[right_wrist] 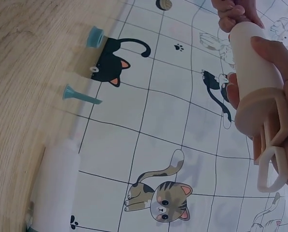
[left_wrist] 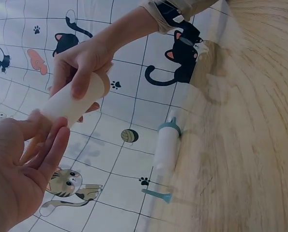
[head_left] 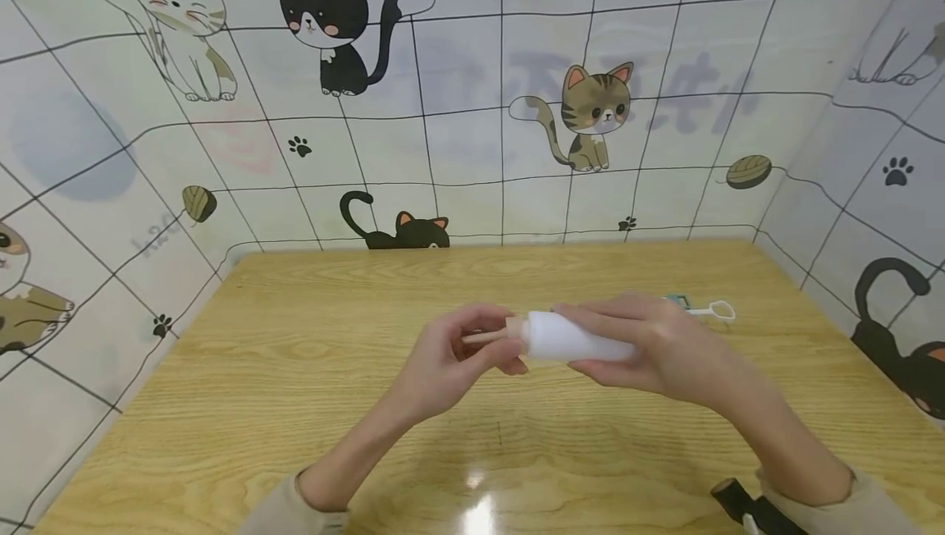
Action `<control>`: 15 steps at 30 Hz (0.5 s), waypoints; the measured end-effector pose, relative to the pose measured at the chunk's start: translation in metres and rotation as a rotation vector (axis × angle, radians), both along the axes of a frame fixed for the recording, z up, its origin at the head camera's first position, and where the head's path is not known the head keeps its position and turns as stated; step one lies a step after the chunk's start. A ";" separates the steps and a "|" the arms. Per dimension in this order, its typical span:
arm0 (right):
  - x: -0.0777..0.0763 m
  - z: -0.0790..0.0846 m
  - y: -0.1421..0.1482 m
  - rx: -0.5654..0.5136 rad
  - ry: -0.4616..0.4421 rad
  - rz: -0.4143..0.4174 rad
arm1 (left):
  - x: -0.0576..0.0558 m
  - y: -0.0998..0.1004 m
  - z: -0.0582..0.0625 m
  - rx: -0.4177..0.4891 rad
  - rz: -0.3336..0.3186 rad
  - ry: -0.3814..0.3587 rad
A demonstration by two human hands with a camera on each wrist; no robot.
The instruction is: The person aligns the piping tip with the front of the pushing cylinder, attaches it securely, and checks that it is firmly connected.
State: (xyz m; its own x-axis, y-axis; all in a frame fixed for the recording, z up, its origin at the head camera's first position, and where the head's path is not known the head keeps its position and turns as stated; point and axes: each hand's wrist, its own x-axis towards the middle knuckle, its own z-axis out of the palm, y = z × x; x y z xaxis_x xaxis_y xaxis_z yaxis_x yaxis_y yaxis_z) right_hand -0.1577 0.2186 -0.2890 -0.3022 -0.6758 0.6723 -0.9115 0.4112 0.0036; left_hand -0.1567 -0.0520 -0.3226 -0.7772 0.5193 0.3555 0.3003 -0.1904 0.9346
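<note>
A large white syringe (head_left: 564, 336) with beige end pieces lies nearly level between both hands, held above the table. My left hand (head_left: 465, 350) pinches its narrow beige end, from which a thin beige stick (head_left: 483, 337) points back into the palm. My right hand (head_left: 657, 350) grips the white barrel, thumb and fingers on opposite sides. The right wrist view shows a beige collar (right_wrist: 260, 108) and a pale loop handle (right_wrist: 273, 169) at the barrel's other end. How the left fingertips meet the beige piece is partly hidden.
Another white syringe (left_wrist: 167, 147) with a teal collar lies on the table, its white loop (head_left: 719, 311) showing beyond the right hand. Near it are a small teal funnel-shaped piece (right_wrist: 81, 95) and a teal cap (right_wrist: 95, 37). Cat-print walls (head_left: 472, 141) enclose the wooden table (head_left: 295, 338).
</note>
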 end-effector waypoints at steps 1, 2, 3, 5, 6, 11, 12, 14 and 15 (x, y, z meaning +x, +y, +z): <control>0.000 0.000 0.000 -0.005 -0.008 -0.002 | 0.000 0.000 0.000 0.009 -0.004 0.028; 0.000 0.000 0.001 -0.008 -0.010 -0.004 | 0.000 0.000 0.000 0.016 -0.009 0.056; 0.000 0.001 0.001 -0.008 -0.012 -0.005 | 0.000 0.000 0.001 0.017 -0.007 0.087; 0.000 0.000 0.001 -0.006 -0.006 -0.006 | 0.000 0.000 0.000 -0.008 0.024 0.184; 0.000 0.000 0.000 -0.002 0.002 -0.006 | -0.001 0.001 0.000 -0.024 0.045 0.237; 0.000 -0.002 -0.003 0.022 0.058 -0.009 | -0.002 0.000 -0.002 -0.107 0.144 0.505; 0.000 -0.002 -0.004 0.027 0.068 -0.011 | -0.002 0.000 -0.003 -0.118 0.151 0.535; 0.000 -0.002 -0.005 0.037 0.086 -0.022 | -0.002 0.000 -0.002 -0.143 0.162 0.571; 0.001 -0.002 -0.006 0.041 0.093 -0.027 | -0.002 0.000 -0.002 -0.153 0.163 0.566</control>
State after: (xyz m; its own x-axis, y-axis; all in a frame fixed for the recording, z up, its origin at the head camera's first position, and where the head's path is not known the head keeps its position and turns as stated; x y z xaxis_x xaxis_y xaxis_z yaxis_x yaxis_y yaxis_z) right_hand -0.1570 0.2130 -0.2914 -0.2579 -0.6957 0.6704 -0.8950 0.4333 0.1054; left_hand -0.1590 -0.0525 -0.3250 -0.5630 0.4873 0.6675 0.7725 0.0233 0.6346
